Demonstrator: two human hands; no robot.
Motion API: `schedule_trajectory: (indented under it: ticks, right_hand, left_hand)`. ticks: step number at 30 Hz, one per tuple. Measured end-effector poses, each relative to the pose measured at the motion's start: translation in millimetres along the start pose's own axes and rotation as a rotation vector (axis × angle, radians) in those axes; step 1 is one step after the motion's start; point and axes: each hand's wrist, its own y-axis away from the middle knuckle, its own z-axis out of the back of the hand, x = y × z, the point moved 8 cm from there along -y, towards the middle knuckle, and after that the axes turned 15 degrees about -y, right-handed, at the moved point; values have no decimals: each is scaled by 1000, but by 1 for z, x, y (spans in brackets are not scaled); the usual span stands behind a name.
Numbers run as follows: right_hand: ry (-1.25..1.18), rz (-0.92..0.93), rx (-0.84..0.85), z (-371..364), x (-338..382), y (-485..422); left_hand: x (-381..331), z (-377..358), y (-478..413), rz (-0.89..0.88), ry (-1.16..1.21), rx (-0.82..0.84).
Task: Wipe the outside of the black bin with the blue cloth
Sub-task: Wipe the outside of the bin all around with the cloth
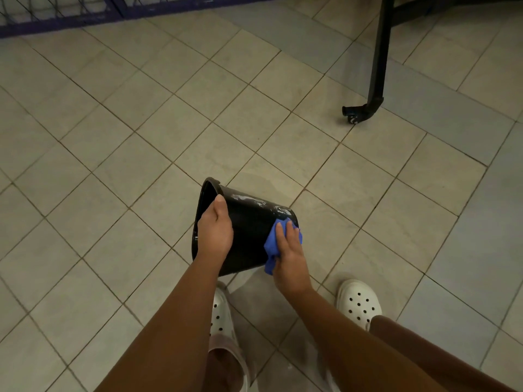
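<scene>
The black bin [252, 222] is held tipped on its side above the tiled floor, its open mouth facing left and its base to the right. My left hand [215, 229] grips the bin at its rim, thumb over the outer wall. My right hand [290, 251] presses the crumpled blue cloth [274, 244] flat against the bin's outer wall near the base. Wet streaks shine on the bin's upper side.
Beige tiled floor [141, 137] all around. A black metal leg with a foot [365, 108] stands at the upper right. A purple-framed grille [56, 15] runs along the top left. My feet in white perforated clogs [359, 302] are below the bin.
</scene>
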Motion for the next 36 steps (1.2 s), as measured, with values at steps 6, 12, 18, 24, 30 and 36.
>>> schedule_trajectory:
  ticks: [6, 12, 18, 24, 30, 36]
  right_hand:
    - [7, 124, 58, -10, 19, -16]
    - [-26, -233, -74, 5, -11, -11]
    - [-3, -82, -81, -9, 12, -9]
    - [-72, -280, -43, 22, -19, -23]
    - [53, -62, -35, -6, 13, -9]
    - [-18, -253, -19, 15, -12, -27]
  left_hand:
    - [6, 1, -3, 2, 6, 0]
    - [-1, -2, 1, -25, -9, 10]
    - [3, -2, -2, -14, -21, 4]
    - [-1, -1, 1, -80, -83, -15]
    - [7, 1, -2, -27, -63, -25]
    - [12, 4, -1, -29, -31, -46]
